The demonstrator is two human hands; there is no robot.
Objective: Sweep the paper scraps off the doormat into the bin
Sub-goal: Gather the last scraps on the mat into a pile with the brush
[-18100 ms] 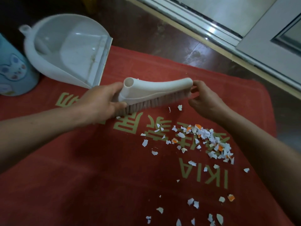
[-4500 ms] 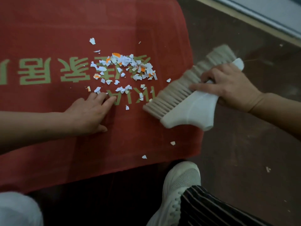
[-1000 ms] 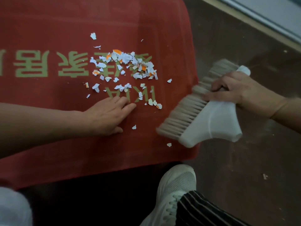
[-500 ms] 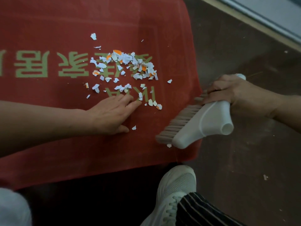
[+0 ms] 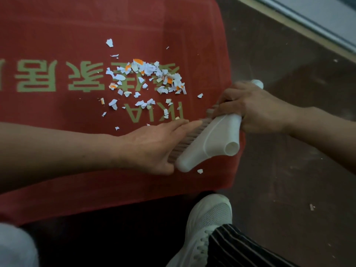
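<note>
Here the right hand, right of centre, has its fingers curled round the white brush; the left hand lies flat, fingers straight, against the bristles. Paper scraps lie heaped upper centre on the red doormat.

Dim, flat light on doormat; brightest at 1 o'clock, door sill. Deep shadow at 7 o'clock. Soft, grainy.

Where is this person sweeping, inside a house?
Most likely just inside a home's entrance: a red doormat lies on a dark hard floor, with a door threshold running along the top right. The right hand grips a white hand brush.
</note>
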